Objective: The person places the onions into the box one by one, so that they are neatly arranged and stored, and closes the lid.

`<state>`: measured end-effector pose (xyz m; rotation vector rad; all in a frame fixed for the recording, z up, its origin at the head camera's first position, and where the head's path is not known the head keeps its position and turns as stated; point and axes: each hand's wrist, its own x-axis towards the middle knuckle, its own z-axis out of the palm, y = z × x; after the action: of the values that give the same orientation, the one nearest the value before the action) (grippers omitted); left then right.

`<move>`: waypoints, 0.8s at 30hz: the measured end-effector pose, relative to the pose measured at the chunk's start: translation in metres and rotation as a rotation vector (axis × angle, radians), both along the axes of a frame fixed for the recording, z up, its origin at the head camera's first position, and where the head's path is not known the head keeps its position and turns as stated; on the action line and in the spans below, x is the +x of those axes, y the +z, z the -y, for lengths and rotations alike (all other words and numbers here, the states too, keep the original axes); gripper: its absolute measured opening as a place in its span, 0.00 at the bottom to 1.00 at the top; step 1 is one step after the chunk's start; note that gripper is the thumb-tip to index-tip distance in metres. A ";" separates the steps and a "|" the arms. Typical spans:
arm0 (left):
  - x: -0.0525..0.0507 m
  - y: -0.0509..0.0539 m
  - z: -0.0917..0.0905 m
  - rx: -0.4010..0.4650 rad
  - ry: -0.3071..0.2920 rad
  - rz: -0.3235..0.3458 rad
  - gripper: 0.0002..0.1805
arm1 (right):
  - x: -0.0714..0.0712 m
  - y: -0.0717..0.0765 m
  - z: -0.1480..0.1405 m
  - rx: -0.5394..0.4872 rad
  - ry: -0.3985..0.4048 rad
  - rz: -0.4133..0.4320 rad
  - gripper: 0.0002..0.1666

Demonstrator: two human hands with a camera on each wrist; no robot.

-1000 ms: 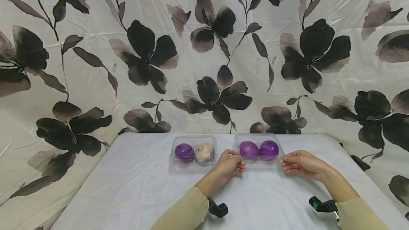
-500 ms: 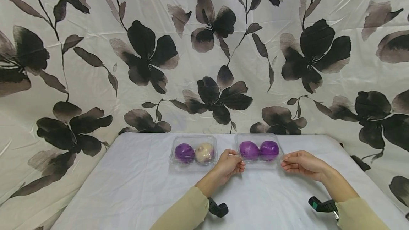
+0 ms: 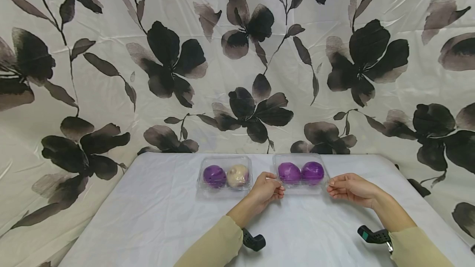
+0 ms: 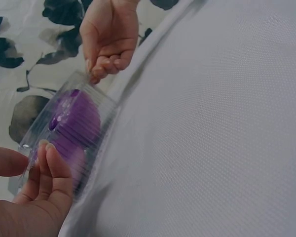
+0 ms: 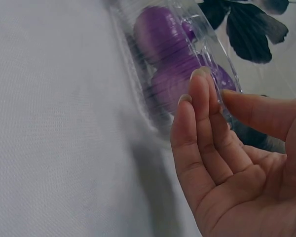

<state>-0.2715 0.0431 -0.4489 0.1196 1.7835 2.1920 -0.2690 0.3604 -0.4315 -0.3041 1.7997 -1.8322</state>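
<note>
A clear plastic clamshell box [image 3: 299, 158] with two glossy purple round pieces [image 3: 290, 173] inside lies towards the back of the table. My left hand [image 3: 261, 195] pinches its left edge, thumb on one side and fingertips on the other. At the opposite edge, my right hand [image 3: 352, 190] pinches the rim the same way, as the right wrist view shows with the thumb and fingers [image 5: 200, 94] at the plastic. In the left wrist view the box [image 4: 106, 101] spans between both hands. What the purple pieces are, I cannot tell.
Left of my left hand stands a second clear box [image 3: 224, 159], holding one purple round piece [image 3: 214, 176] and one cream piece with purple patches [image 3: 237, 176]. A white cloth [image 3: 156, 217] covers the table. Behind it hangs a flowered curtain [image 3: 237, 69].
</note>
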 end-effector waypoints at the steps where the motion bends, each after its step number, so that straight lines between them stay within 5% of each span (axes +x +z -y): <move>1: 0.000 0.000 0.000 0.001 0.000 0.002 0.18 | 0.000 0.000 0.000 -0.002 0.000 0.002 0.12; 15: 0.003 0.003 0.003 -0.066 -0.003 0.011 0.18 | 0.004 0.000 0.005 0.045 -0.076 0.020 0.14; 20: 0.017 0.009 0.014 -0.266 -0.092 -0.071 0.29 | 0.012 0.000 0.004 0.154 -0.160 -0.015 0.24; 24: 0.037 0.018 0.040 -0.388 -0.190 -0.204 0.31 | 0.019 0.005 -0.003 0.240 -0.204 -0.069 0.29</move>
<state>-0.2349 0.0030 -0.4305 0.4164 2.1724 1.7206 -0.2497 0.3636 -0.4263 -0.0970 2.1416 -1.7311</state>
